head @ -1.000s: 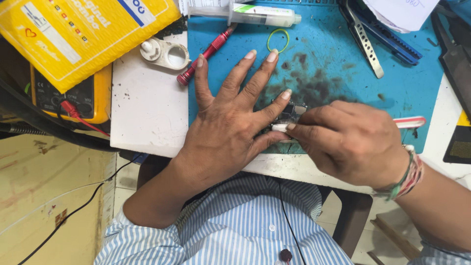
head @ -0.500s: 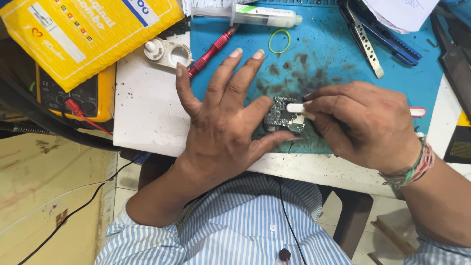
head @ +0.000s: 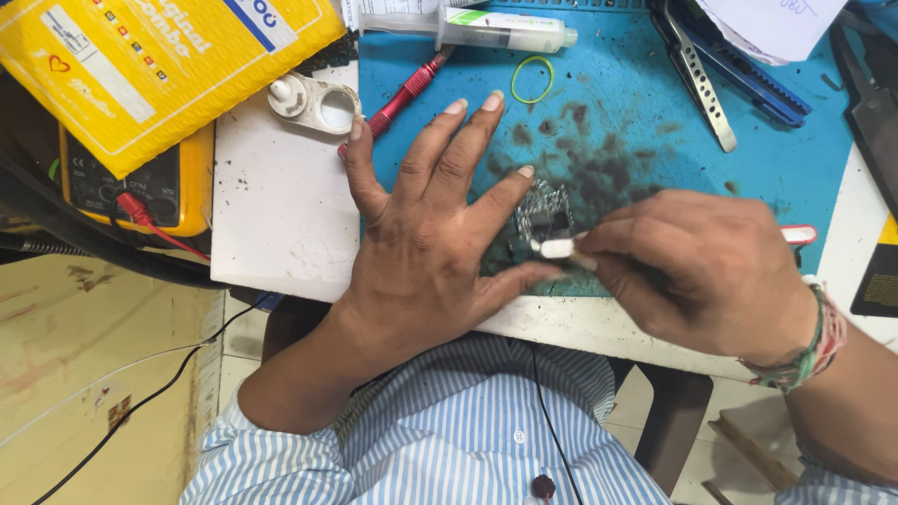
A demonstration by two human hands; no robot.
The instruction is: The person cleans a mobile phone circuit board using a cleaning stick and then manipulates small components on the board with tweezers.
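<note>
The left hand point(head: 426, 234) lies flat with fingers spread, pinning a small circuit board point(head: 544, 213) to the blue mat point(head: 645, 103). The right hand point(head: 697, 271) grips a white-tipped brush point(head: 557, 248) touching the board. Farther off lie one syringe point(head: 468, 26), one red screwdriver point(head: 402, 93), one yellow rubber band point(head: 531, 79) and one tweezers point(head: 697, 75).

Even, bright lighting; image sharp.
Soft shadows under both hands; slight motion blur at right hand point(head: 711, 271).

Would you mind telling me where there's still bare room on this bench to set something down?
The white bench top is bare between the meter and the left hand. The blue mat has room between the yellow band and the tweezers. It is crowded around the small board and the right hand.
</note>
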